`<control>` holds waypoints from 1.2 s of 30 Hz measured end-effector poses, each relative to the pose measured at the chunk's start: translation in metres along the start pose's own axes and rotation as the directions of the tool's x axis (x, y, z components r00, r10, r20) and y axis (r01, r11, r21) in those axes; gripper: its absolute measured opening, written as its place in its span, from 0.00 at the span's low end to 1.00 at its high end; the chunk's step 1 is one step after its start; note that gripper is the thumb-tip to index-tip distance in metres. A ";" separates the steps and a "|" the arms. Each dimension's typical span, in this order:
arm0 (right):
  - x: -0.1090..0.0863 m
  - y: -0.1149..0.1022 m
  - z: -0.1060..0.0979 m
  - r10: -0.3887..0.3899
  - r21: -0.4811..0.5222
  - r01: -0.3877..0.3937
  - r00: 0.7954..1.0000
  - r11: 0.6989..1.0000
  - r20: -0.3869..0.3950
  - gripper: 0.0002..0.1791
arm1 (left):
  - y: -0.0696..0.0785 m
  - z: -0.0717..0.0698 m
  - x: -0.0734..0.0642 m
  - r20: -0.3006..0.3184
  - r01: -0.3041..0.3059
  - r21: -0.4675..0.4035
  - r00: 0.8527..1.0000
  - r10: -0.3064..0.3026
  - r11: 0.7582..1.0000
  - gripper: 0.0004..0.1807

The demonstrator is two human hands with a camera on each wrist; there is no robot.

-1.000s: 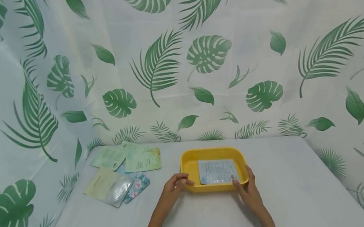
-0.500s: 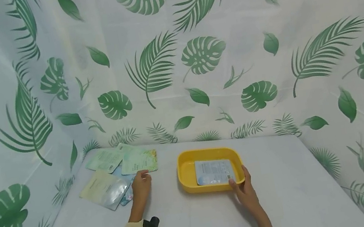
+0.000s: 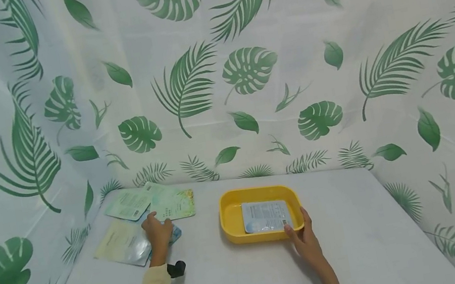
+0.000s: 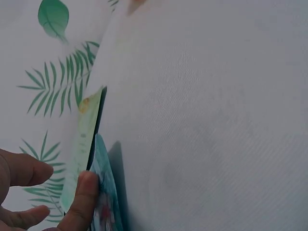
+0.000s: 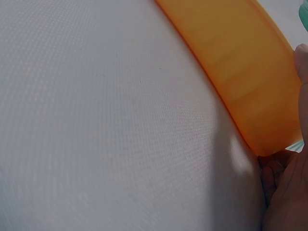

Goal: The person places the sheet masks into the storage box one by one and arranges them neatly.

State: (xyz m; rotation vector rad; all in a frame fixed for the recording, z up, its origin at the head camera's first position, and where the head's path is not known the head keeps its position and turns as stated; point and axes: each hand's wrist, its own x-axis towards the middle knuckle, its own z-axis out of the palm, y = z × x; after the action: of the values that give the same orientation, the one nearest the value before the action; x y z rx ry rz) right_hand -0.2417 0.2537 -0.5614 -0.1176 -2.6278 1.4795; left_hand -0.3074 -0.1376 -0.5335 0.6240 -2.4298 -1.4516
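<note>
Your left hand (image 3: 158, 231), fingers spread, touches the blue packet (image 4: 108, 185) left of the tray (image 3: 248, 238); your right hand (image 3: 306, 242) pinches the tray's corner.

Looks to us like a screened-off recording booth; we can't tell what building. Creased white leaf-print sheeting (image 3: 229, 151) hangs beyond the left grip (image 3: 158, 231) and right grip (image 3: 307, 244), turning a corner left of the left grip. Plain white bench (image 3: 233, 282) under both. We see a black wrist-worn unit (image 3: 177, 269) just behind the left grip, another behind the right.
</note>
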 end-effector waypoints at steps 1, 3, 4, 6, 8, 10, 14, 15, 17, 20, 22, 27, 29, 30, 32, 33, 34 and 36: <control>0.000 0.001 0.000 -0.002 0.001 0.002 1.000 1.000 -0.003 0.46 | 0.001 -0.002 0.001 0.024 0.001 -0.013 1.000 -0.001 1.000 0.31; 0.000 0.002 0.000 -0.008 0.003 0.008 1.000 1.000 -0.007 0.46 | 0.003 -0.006 0.002 0.068 0.020 -0.044 0.998 -0.017 0.999 0.31; 0.000 0.003 0.000 -0.010 0.006 0.010 1.000 1.000 -0.009 0.46 | 0.003 -0.007 0.003 0.087 0.034 -0.059 0.996 -0.029 0.998 0.31; 0.001 0.003 0.000 -0.018 0.009 0.018 1.000 1.000 -0.012 0.46 | 0.002 -0.008 0.006 0.114 0.059 -0.078 0.992 -0.050 0.995 0.30; 0.002 0.003 0.000 -0.022 0.012 0.022 1.000 1.000 -0.012 0.46 | 0.001 -0.007 0.009 0.122 0.081 -0.072 0.990 -0.071 0.994 0.29; 0.003 0.003 0.000 -0.019 0.022 0.019 1.000 1.000 -0.012 0.46 | 0.000 -0.005 0.012 0.120 0.087 -0.062 0.990 -0.079 0.994 0.28; 0.003 0.004 -0.001 -0.017 0.031 0.018 1.000 0.999 -0.015 0.46 | -0.003 0.000 0.016 0.105 0.097 -0.053 0.990 -0.091 0.994 0.26; 0.003 0.004 -0.001 -0.015 0.033 0.016 1.000 0.999 -0.014 0.46 | -0.004 0.002 0.016 0.098 0.095 -0.045 0.991 -0.090 0.994 0.25; 0.002 0.004 -0.002 -0.014 0.032 0.015 1.000 0.999 -0.015 0.46 | -0.007 0.004 0.016 0.074 0.066 0.018 0.995 -0.068 0.998 0.23; 0.001 0.005 -0.003 -0.007 0.032 0.007 1.000 0.999 -0.010 0.46 | -0.008 0.005 0.013 0.017 0.011 0.145 1.000 -0.013 0.989 0.22; 0.001 0.005 -0.003 -0.007 0.030 0.007 1.000 1.000 -0.007 0.46 | -0.007 0.005 0.011 -0.015 -0.004 0.233 1.000 0.008 0.972 0.22; 0.000 0.006 -0.001 -0.008 0.019 0.008 1.000 1.000 -0.003 0.46 | -0.004 0.005 0.008 -0.040 0.044 0.321 0.999 -0.033 0.946 0.25; 0.000 0.007 0.000 -0.008 0.017 0.008 1.000 1.000 0.000 0.46 | -0.004 0.005 0.008 -0.047 0.059 0.342 0.998 -0.046 0.938 0.24; 0.000 0.007 0.000 -0.013 0.019 0.013 1.000 1.000 -0.002 0.46 | -0.004 0.005 0.008 -0.048 0.061 0.346 0.998 -0.048 0.936 0.23; 0.000 0.007 -0.001 -0.016 0.024 0.016 1.000 1.000 0.000 0.45 | -0.005 0.006 0.008 -0.047 0.058 0.339 0.998 -0.045 0.939 0.21; 0.000 0.007 -0.001 -0.019 0.029 0.019 1.000 0.999 -0.001 0.45 | -0.005 0.006 0.009 -0.047 0.052 0.330 0.998 -0.038 0.943 0.19; 0.000 0.006 -0.001 -0.021 0.035 0.022 1.000 0.999 -0.003 0.45 | -0.006 0.006 0.009 -0.044 0.044 0.319 0.999 -0.031 0.947 0.18; 0.001 0.006 -0.002 -0.024 0.038 0.024 1.000 0.999 -0.003 0.45 | -0.008 0.006 0.010 -0.042 0.028 0.279 0.999 -0.017 0.960 0.16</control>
State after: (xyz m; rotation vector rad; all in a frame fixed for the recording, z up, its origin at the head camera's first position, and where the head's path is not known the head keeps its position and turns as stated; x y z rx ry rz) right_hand -0.2421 0.2586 -0.5658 -0.0838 -2.5880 1.5195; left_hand -0.3169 -0.1406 -0.5437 0.7317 -2.6275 -1.0979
